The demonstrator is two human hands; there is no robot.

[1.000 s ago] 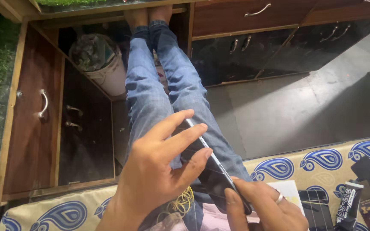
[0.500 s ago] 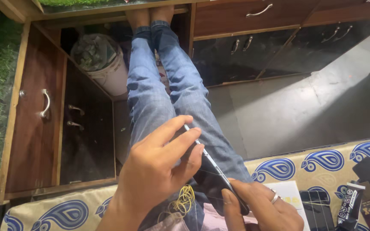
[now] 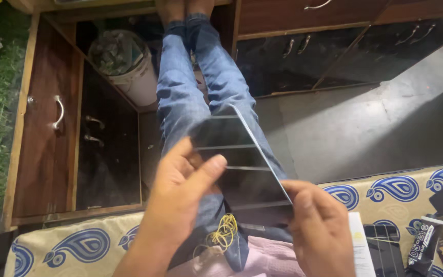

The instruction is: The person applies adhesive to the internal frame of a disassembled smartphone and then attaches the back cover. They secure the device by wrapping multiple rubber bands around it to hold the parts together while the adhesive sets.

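A thin dark rectangular panel (image 3: 242, 159) with pale lines across it is held over my lap, its flat face turned up toward me. My left hand (image 3: 180, 190) grips its near left edge, thumb on top. My right hand (image 3: 321, 225) holds its near right corner, with a ring on one finger. Beneath the panel are my legs in blue jeans (image 3: 180, 97), stretched toward a cabinet. Several yellow rubber bands (image 3: 224, 231) lie on my lap just below the panel.
A wooden cabinet door (image 3: 47, 128) stands open at left, and a white bucket (image 3: 124, 66) full of scrap sits inside. A patterned cushion (image 3: 401, 195) at right carries more dark panels (image 3: 385, 246), a small dark packet (image 3: 424, 241) and a white tube. Grey floor stretches to the right.
The panel was edge-on between my hands; now it has been turned so its flat face shows. My left hand has slid from on top of it to its near left edge.
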